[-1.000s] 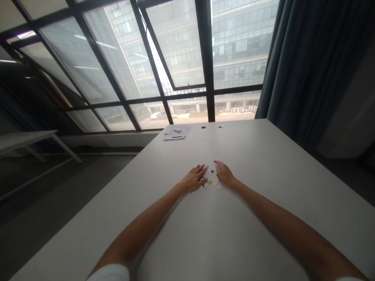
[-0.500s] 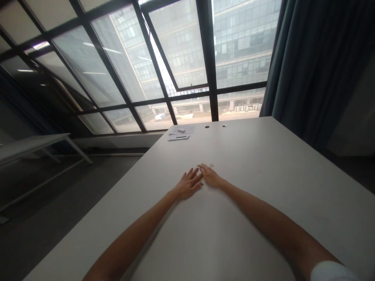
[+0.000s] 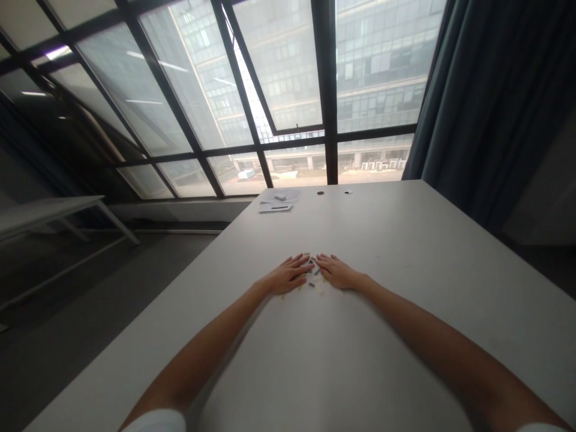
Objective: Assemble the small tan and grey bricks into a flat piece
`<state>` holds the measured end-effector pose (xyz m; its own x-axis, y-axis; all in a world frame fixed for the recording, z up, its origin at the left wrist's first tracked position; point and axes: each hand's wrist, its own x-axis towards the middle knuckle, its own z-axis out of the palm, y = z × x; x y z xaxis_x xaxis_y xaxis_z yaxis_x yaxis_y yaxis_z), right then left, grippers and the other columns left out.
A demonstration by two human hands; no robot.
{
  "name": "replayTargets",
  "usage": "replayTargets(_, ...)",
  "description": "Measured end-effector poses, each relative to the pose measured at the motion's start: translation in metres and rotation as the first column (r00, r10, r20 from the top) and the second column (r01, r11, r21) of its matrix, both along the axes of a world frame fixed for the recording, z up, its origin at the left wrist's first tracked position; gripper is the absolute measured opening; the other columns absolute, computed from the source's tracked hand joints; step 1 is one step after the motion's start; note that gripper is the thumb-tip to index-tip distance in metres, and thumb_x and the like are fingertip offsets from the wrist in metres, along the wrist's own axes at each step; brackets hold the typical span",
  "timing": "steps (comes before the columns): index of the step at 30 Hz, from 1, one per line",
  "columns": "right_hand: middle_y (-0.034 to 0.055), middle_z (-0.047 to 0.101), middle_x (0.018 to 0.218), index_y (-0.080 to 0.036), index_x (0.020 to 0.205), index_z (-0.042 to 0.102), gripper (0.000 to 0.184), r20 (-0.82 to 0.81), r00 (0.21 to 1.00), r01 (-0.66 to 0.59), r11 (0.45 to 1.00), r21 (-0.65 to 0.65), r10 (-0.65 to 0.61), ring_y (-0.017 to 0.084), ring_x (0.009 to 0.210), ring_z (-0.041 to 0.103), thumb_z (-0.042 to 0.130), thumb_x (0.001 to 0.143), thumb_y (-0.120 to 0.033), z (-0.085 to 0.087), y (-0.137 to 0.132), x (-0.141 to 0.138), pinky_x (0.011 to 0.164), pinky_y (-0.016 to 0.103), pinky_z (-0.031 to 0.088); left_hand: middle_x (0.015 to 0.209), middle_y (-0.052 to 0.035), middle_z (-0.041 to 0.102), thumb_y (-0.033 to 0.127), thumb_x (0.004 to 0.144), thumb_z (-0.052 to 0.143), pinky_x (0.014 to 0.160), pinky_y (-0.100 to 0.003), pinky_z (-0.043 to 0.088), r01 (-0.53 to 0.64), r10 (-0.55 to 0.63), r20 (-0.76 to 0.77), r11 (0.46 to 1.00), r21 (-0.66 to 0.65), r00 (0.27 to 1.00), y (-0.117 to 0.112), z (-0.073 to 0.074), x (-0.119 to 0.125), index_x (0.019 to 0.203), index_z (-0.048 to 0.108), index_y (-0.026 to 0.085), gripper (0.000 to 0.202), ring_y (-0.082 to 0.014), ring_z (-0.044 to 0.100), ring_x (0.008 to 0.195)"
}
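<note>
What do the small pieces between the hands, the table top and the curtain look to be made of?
Small pieces: perhaps plastic or card, grey and yellowish; too small to tell material or finish.
Table top: probably laminate, low sheen, judging by its smooth, even white surface.
Curtain: likely fabric, matte dark blue, hanging in soft folds.

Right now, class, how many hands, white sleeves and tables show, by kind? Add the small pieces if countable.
Hands: 2 (left hand, right hand)
White sleeves: 2
Tables: 2
Total: 6
Small pieces: too small and partly hidden to count.
</note>
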<state>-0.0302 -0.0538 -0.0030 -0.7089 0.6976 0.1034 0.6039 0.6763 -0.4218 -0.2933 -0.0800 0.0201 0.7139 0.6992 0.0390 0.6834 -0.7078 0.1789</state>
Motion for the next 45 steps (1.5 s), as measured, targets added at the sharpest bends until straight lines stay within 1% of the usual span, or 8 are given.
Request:
replayTargets(10, 0.019, 0.008, 0.165, -0.008, 0.16, 0.013, 0.097, 0.084, 0.992, -0.095, 0.993, 0.064, 0.09, 0.03, 0.154, 0.004, 0.034, 0.092, -0.074, 0.005, -0.043, -0.03, 0.124, 0.051, 0.001, 0.167, -0.0047, 0.012, 0.062, 0.1, 0.032, 0.124, -0.052, 0.013, -0.116, 0.12, -0.081, 0.992, 0.059, 0.989, -0.012, -0.011, -0.02, 0.16, -0.002, 0.033, 0.074, -0.0258, 0.01, 0.155)
replayTargets(16, 0.0128, 0.002, 0.167, -0.011, 0.161, 0.01, 0.074, 0.066, 0.993, 0.091, 0.991, 0.098, -0.098, 0.026, 0.155, 0.001, 0.024, 0.101, -0.052, 0.004, -0.048, -0.033, 0.123, 0.052, 0.0, 0.161, -0.0058, 0.033, 0.048, 0.104, 0.027, 0.123, -0.046, 0.021, -0.295, 0.263, 0.143, 0.907, 0.302, 0.954, -0.009, -0.008, -0.031, 0.159, 0.023, 0.031, 0.058, -0.0244, 0.023, 0.151)
replayTargets(20, 0.0104, 0.002, 0.168, -0.02, 0.161, 0.013, 0.076, 0.136, 0.991, 0.016, 0.999, 0.043, -0.022, 0.027, 0.155, -0.002, 0.033, 0.098, -0.057, 0.003, -0.042, -0.013, 0.121, 0.056, -0.001, 0.15, -0.0083, 0.047, 0.046, 0.104, 0.031, 0.119, -0.042, 0.031, -0.373, 0.314, 0.215, 0.863, 0.34, 0.925, -0.023, -0.015, -0.049, 0.158, 0.027, 0.028, 0.057, -0.0238, 0.038, 0.141)
replayTargets(26, 0.0153, 0.01, 0.167, -0.021, 0.159, 0.023, 0.073, 0.135, 0.974, 0.183, 0.983, 0.002, -0.181, 0.029, 0.154, 0.005, 0.034, 0.098, -0.06, 0.004, -0.015, -0.025, 0.12, 0.057, 0.003, 0.158, -0.0102, 0.038, 0.059, 0.097, 0.043, 0.12, -0.055, 0.02, -0.449, 0.441, 0.093, 0.852, 0.271, 0.893, -0.03, -0.028, -0.046, 0.159, 0.025, 0.029, 0.071, -0.0355, 0.025, 0.149)
replayTargets(30, 0.016, 0.02, 0.165, -0.021, 0.157, 0.029, 0.07, 0.051, 0.964, 0.26, 0.964, 0.051, -0.262, 0.03, 0.153, 0.011, 0.04, 0.098, -0.058, 0.002, -0.002, -0.048, 0.12, 0.058, 0.006, 0.163, -0.0122, 0.028, 0.071, 0.086, 0.052, 0.121, -0.059, 0.013, -0.395, 0.39, 0.064, 0.898, 0.193, 0.919, -0.024, -0.025, -0.02, 0.161, 0.013, 0.028, 0.095, -0.0389, 0.016, 0.151)
replayTargets(32, 0.0158, 0.028, 0.162, -0.02, 0.154, 0.034, 0.063, -0.015, 0.951, 0.31, 0.95, 0.045, -0.309, 0.029, 0.152, 0.02, 0.036, 0.101, -0.054, 0.002, 0.002, -0.055, 0.12, 0.055, 0.014, 0.163, -0.0117, 0.027, 0.068, 0.09, 0.05, 0.12, -0.06, 0.014, -0.388, 0.377, 0.093, 0.904, 0.18, 0.922, -0.022, -0.022, -0.009, 0.161, 0.012, 0.029, 0.09, -0.0376, 0.017, 0.151)
replayTargets(38, 0.0128, 0.051, 0.148, -0.016, 0.142, 0.052, 0.048, -0.222, 0.903, 0.391, 0.917, 0.075, -0.367, 0.021, 0.141, 0.04, 0.027, 0.104, -0.032, 0.003, 0.005, -0.038, 0.119, 0.039, 0.026, 0.139, -0.012, 0.054, 0.043, 0.101, 0.04, 0.113, -0.048, 0.036, -0.468, 0.399, 0.297, 0.856, 0.217, 0.868, -0.024, -0.013, -0.017, 0.147, 0.046, 0.027, 0.049, -0.0268, 0.045, 0.131)
replayTargets(45, 0.0108, 0.041, 0.156, -0.021, 0.142, 0.052, 0.046, -0.145, 0.964, 0.237, 0.967, 0.093, -0.222, 0.025, 0.146, 0.031, 0.046, 0.098, -0.034, 0.004, -0.013, -0.014, 0.12, 0.046, 0.022, 0.127, -0.0071, 0.059, 0.039, 0.099, 0.049, 0.11, -0.045, 0.039, -0.381, 0.314, 0.281, 0.896, 0.23, 0.907, -0.037, -0.008, -0.025, 0.125, 0.067, 0.03, 0.033, -0.0237, 0.048, 0.123)
